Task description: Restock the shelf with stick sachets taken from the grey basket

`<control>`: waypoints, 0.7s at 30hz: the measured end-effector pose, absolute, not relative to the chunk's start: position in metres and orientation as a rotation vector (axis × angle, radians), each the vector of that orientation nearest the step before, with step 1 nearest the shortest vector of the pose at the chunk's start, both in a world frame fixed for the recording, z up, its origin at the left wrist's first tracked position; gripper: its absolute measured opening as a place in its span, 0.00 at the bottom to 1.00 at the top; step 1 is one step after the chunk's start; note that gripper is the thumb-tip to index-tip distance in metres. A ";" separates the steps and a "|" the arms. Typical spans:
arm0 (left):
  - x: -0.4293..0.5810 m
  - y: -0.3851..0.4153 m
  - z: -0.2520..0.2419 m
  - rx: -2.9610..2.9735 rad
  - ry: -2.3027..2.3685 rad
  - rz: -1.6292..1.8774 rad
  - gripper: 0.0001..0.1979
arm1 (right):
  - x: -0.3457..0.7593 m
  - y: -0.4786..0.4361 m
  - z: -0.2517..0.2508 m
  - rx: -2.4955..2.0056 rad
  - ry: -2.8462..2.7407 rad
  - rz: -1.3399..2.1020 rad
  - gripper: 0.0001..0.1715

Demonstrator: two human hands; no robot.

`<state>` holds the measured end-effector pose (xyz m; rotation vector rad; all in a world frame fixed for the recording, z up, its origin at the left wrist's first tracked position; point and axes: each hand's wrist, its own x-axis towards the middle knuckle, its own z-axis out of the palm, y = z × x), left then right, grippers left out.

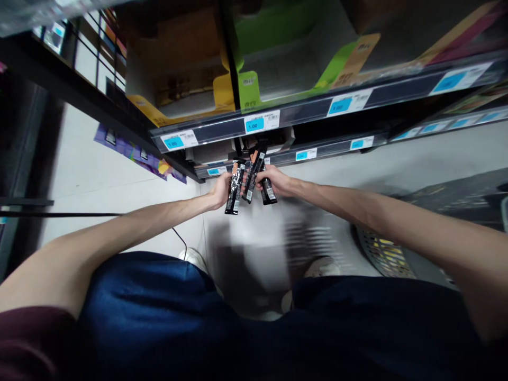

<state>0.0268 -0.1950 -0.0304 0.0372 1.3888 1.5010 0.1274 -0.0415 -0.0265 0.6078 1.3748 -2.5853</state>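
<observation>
Several slim black snack packets with orange patches are in my two hands, just in front of the lower shelf. My left hand [220, 190] is closed round the side of one shiny packet [236, 188]. My right hand [278, 180] grips further packets, a middle one [254, 177] tilted to the right and another packet [269, 191] hanging below the thumb. The packets stand close together, and my fingers behind them are partly hidden. Behind their top ends is an open carton [283, 138] on the lower shelf.
Above, an upper shelf edge [305, 111] with price labels holds a yellow carton [224, 92] and a green carton [250, 90]. Purple packets [138, 153] hang at the left by a wire rack. A basket [384, 251] stands on the floor at right. My shoes [194, 257] are below.
</observation>
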 end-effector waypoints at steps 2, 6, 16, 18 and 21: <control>0.027 -0.194 -0.031 0.027 1.380 1.518 0.18 | 0.127 -0.043 -0.026 0.635 1.401 -2.576 0.13; 0.027 -0.194 -0.039 0.092 1.391 1.564 0.13 | 0.127 -0.042 -0.027 0.627 1.468 -2.555 0.16; 0.027 -0.199 -0.057 0.382 1.757 1.642 0.17 | 0.129 -0.043 -0.035 0.774 1.852 -2.284 0.26; 0.029 -0.198 -0.054 0.344 1.721 1.659 0.19 | 0.130 -0.047 -0.036 0.787 1.898 -2.248 0.27; 0.033 -0.196 -0.047 0.218 1.635 1.602 0.21 | 0.131 -0.057 -0.037 0.839 1.957 -2.210 0.28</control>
